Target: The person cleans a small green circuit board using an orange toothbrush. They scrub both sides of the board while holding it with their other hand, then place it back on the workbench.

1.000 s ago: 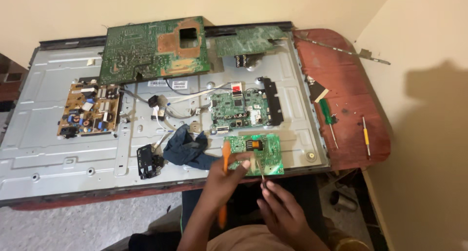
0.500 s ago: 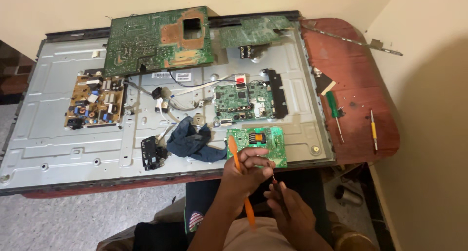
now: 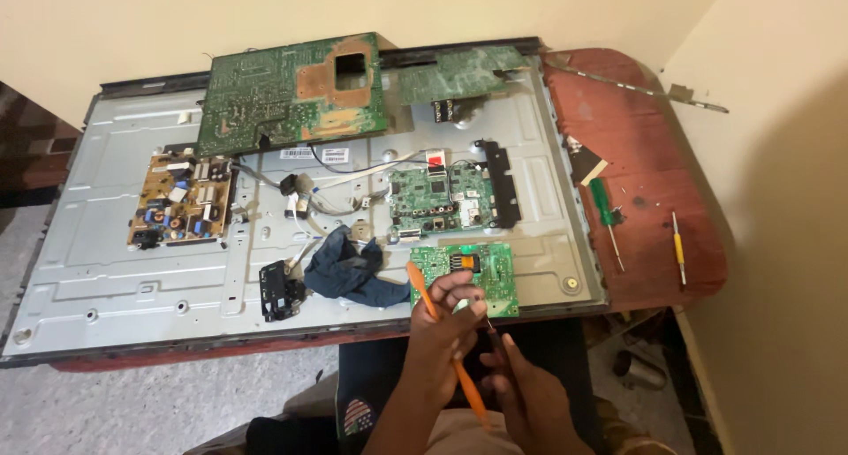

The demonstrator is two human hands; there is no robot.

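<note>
The left hand [image 3: 446, 318] is closed around a slim orange plastic pry tool [image 3: 446, 349], which runs from about 11 o'clock, where its flat tip rises above the knuckles, down to 5 o'clock past the wrist. The same hand's fingertips rest on the near edge of a small green circuit board [image 3: 473, 274] that lies flat on the grey sheet-metal back panel of an opened television [image 3: 115, 269], close to the panel's near rim. The right hand [image 3: 521, 393], just at 4 o'clock of the left, pinches something thin and dark between fingertips; what it is cannot be told.

The small board looks light, stiff and brittle, with raised components on top, so it is probably best taken by its bare edges rather than its face. The pry tool appears light and slightly springy, easy to hold mid-shaft.

At 9 o'clock of the board, a crumpled dark blue cloth [image 3: 349, 274] lies near it. At 12 o'clock a larger green main board [image 3: 437, 199] sits close. At 3 o'clock the panel edge gives way to a red-brown wooden table [image 3: 645, 172] carrying a green-handled screwdriver [image 3: 605, 209] and a yellow-handled screwdriver [image 3: 677, 247], well apart. Open room lies mainly towards 6 o'clock, off the near rim.
</note>
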